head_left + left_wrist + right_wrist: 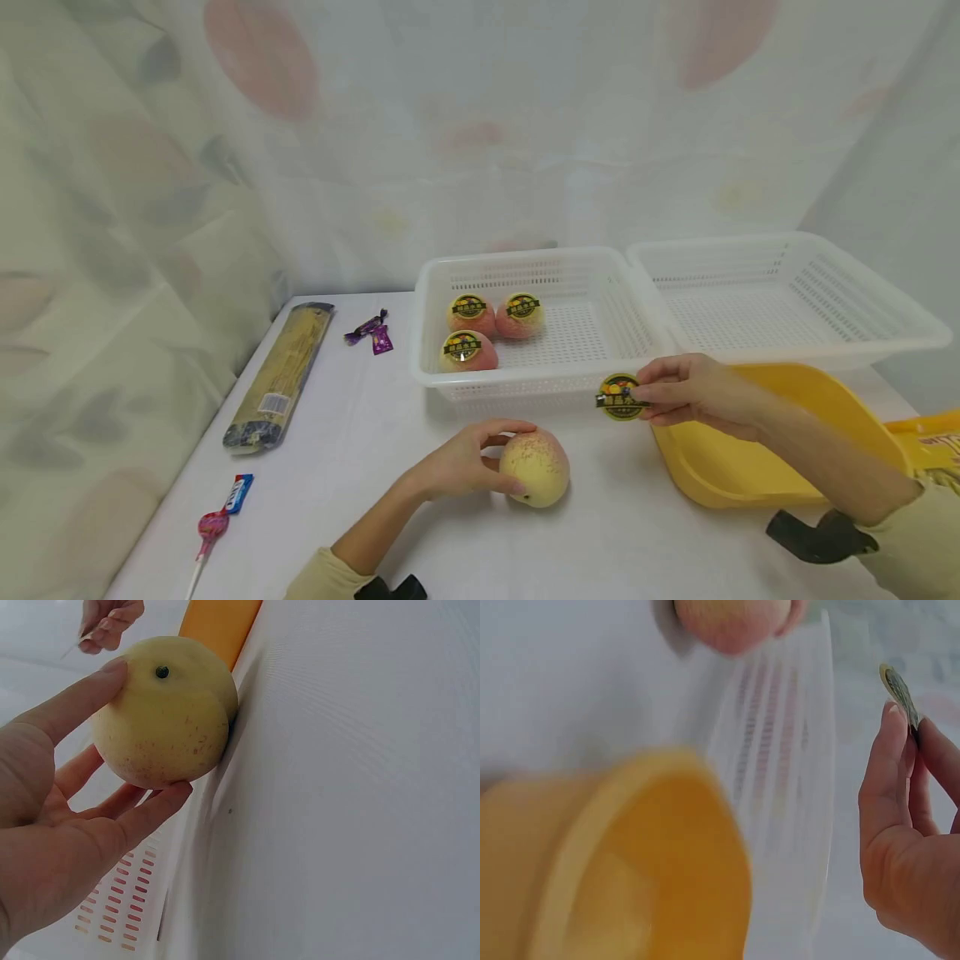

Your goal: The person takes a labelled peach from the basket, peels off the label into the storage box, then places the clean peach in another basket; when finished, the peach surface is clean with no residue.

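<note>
A yellow-pink peach (536, 468) sits on the white cloth with no label on its visible side. My left hand (471, 462) grips it from the left, thumb on the near side and fingers behind; the left wrist view shows the peach's dark stem pit (162, 672). Above the front rim of the left basket, my right hand (693, 392) pinches a round black-and-gold fruit sticker (619, 397) between thumb and fingers. The right wrist view catches this sticker (901, 694) nearly edge-on. Three peaches (471, 350) with matching stickers lie inside the left white basket (525, 377).
Another white basket (787, 333) adjoins it on the right. A yellow tub (750, 467) stands under my right forearm, with a yellow packet (930, 442) beyond. To the left lie a noodle-like pack (281, 379), purple candies (371, 331), a lollipop (212, 527) and a blue-red wrapped sweet (238, 493).
</note>
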Demonstrator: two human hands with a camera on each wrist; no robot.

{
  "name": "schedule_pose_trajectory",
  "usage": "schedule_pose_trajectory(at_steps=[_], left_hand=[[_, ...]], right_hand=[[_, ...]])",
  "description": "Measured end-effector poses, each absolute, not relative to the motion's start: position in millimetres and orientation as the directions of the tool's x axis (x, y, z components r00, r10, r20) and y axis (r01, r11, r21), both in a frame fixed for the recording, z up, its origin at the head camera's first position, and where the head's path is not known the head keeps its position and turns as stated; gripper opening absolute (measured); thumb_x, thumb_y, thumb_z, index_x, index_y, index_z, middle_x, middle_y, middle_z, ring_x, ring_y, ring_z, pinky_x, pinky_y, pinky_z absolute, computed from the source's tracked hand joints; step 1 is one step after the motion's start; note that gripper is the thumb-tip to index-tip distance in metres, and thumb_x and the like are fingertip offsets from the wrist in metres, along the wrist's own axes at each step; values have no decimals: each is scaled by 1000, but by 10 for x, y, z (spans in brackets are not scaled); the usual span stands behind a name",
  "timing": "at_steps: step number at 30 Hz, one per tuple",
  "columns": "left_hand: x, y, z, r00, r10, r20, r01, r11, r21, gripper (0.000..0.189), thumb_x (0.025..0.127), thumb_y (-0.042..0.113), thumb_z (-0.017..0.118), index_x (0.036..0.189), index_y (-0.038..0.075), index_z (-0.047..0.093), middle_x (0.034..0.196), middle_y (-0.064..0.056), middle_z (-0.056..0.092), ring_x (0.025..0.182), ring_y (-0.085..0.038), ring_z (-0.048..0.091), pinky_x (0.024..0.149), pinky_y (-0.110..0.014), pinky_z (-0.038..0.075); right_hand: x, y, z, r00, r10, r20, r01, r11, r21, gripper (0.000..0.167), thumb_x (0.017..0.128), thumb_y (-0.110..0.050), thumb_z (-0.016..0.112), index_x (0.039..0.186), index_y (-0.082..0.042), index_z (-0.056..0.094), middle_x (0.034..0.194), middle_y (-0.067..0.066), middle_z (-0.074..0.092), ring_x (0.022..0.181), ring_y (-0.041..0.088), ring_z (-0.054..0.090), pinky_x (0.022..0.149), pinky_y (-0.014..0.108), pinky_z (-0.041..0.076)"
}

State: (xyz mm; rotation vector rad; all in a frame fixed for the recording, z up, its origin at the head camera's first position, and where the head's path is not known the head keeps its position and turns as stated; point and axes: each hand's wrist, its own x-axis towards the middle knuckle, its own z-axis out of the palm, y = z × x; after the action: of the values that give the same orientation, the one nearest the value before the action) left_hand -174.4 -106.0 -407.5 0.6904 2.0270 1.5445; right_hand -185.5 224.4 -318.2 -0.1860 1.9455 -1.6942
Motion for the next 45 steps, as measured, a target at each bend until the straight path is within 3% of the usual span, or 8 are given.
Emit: schedule_pose_trajectory(at_steps=[3,11,21,30,39,45], left_hand=[[-1750,-1065,-4070,-742,665,-85,93,227,970,65,75,2,80,134,14,54,129,3,53,117,-19,48,90,-27,50],[-1743,-1072,-4065,-735,673,-84,93,222,971,65,76,1,79,134,10,53,130,0,52,117,-19,48,92,-27,49],[-1735,-1069,-4066,-736,673,-80,91,215,972,64,76,1,79,133,9,53,130,-1,52,118,-21,47,92,-28,49],[-1726,-1063,-4058,-745,663,-77,95,219,971,64,76,2,80,133,11,53,129,0,52,117,-22,47,92,-27,49],[-1719,-1051,-4071,-752,655,-80,97,229,969,64,76,1,79,133,11,54,129,0,52,117,-22,47,91,-27,49],[-1727,-1071,-4073,-748,660,-70,109,226,968,64,76,3,80,133,12,54,129,0,52,117,-22,47,91,-28,50]], right_hand=[[-1905,2541,-3210,-847,-425,-319,258,196,-946,10,92,-10,64,100,-5,60,100,12,65,84,21,67,82,36,55],[-2008,3118,-3511,-848,-326,-417,331,289,-898,22,94,-11,61,111,2,55,100,6,64,87,20,66,83,36,55],[-2078,3177,-3964,-816,-282,-505,423,305,-854,28,90,-6,65,108,12,56,91,12,64,75,17,67,71,27,57],[-2110,3035,-4001,-880,-222,-420,300,425,-854,30,84,-2,69,104,15,54,75,6,62,61,11,62,59,23,56],[-2055,2963,-3979,-960,-115,-254,122,643,-756,40,75,-13,81,98,13,60,80,5,64,62,15,61,55,28,56],[-2076,3043,-3845,-935,-180,-306,160,558,-815,52,86,-19,72,118,16,51,96,11,64,78,21,64,66,32,58]])
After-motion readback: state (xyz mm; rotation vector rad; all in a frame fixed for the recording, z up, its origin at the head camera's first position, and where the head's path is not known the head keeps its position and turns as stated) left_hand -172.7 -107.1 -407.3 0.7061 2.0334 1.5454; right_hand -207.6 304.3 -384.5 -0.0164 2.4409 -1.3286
